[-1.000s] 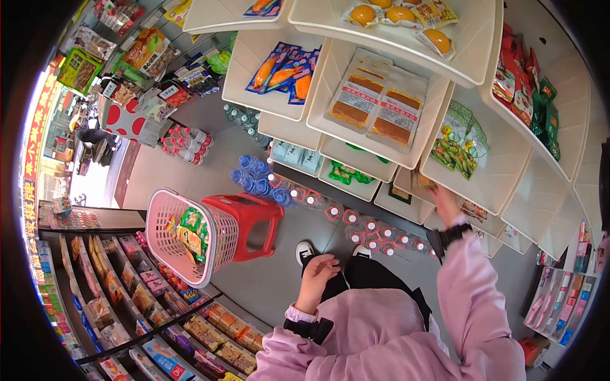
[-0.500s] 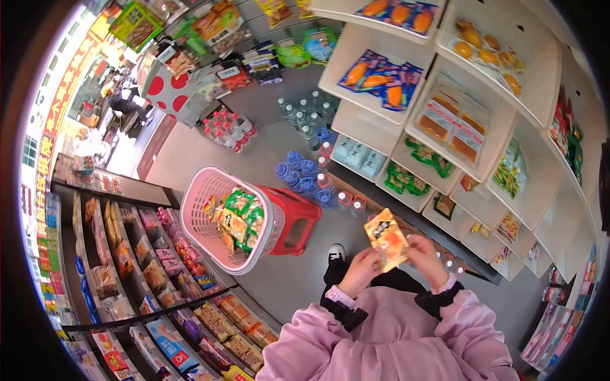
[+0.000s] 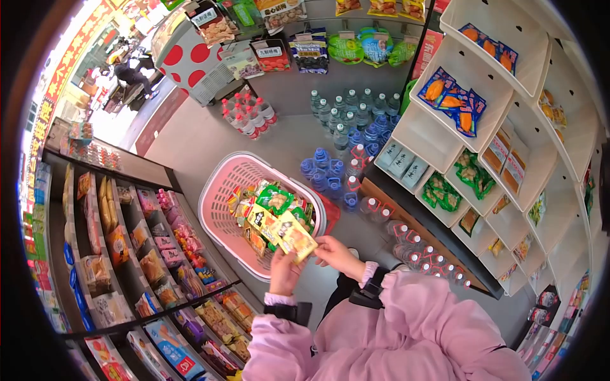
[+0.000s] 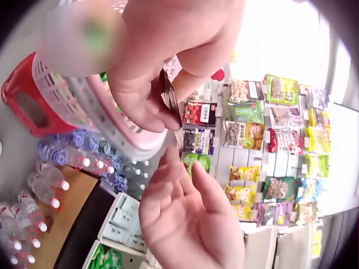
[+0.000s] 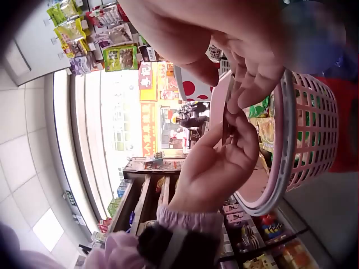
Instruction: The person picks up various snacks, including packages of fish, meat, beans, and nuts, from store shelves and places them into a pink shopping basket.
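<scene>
Flat, glossy yellow-orange snack packet (image 3: 296,240) was pinched by left hand (image 3: 284,270) and right hand (image 3: 337,255) fingertips above pink basket (image 3: 219,187)

You are holding one yellow packet (image 3: 297,240) between two hands, your left hand (image 3: 283,270) and your right hand (image 3: 337,254), each pinching an edge of it. You are standing over one pink basket (image 3: 213,213), which is sitting on one red stool (image 3: 328,214). Inside the basket, one green packet (image 3: 274,198) is showing plainly; the yellow ones there are overlapping too much to count. On the white shelves, three pale boxes (image 3: 401,162) are lying side by side, and two brown-and-white packets (image 3: 507,159) are sharing one compartment. The water bottles (image 3: 346,127) on the floor are standing in clusters too crowded for a sure count.
</scene>
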`<action>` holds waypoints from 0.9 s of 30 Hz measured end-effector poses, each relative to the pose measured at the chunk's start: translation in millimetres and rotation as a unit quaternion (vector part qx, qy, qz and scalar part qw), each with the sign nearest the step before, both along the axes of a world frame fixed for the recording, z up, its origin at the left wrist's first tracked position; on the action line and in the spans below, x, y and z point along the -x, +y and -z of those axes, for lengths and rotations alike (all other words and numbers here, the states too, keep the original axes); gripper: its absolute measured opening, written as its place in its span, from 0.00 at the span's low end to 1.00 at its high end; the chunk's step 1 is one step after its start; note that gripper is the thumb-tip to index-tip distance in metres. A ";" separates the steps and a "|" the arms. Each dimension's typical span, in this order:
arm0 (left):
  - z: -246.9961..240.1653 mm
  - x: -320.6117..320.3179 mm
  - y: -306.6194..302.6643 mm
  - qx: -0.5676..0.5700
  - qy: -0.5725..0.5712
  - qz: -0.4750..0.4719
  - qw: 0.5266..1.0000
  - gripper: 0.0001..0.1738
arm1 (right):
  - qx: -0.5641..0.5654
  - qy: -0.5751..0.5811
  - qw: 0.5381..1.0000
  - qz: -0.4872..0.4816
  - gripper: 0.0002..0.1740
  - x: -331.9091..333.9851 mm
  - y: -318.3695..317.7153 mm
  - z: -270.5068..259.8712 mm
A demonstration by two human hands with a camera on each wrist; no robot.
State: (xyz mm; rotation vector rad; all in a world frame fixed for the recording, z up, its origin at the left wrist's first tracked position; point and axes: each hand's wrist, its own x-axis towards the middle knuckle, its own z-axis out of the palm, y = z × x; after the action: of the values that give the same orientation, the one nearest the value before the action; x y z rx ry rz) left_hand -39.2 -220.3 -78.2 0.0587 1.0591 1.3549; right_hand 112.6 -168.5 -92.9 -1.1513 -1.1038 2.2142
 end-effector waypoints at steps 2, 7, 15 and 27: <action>14.6 27.8 23.6 0.028 0.024 -0.023 0.999 0.17 | -0.047 0.001 0.999 -0.004 0.19 7.1 -2.2 2.8; 91.6 97.2 85.7 0.046 0.063 -0.045 0.996 0.13 | -0.129 -0.057 0.989 -0.037 0.19 -43.7 -18.3 -5.5; 152.1 122.4 96.1 0.064 0.011 -0.052 0.997 0.15 | -0.041 -0.212 0.976 0.021 0.18 -167.1 -60.8 -3.7; 23.7 -82.0 33.3 -0.056 0.004 0.092 0.994 0.14 | -0.132 -0.177 0.972 0.084 0.14 -246.1 -91.0 8.2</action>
State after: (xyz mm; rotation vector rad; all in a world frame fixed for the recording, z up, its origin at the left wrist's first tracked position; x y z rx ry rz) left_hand 42.8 -187.0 -101.8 0.2394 0.9590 1.2463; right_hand 358.7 -259.6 -101.1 -1.4920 -1.3363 1.7134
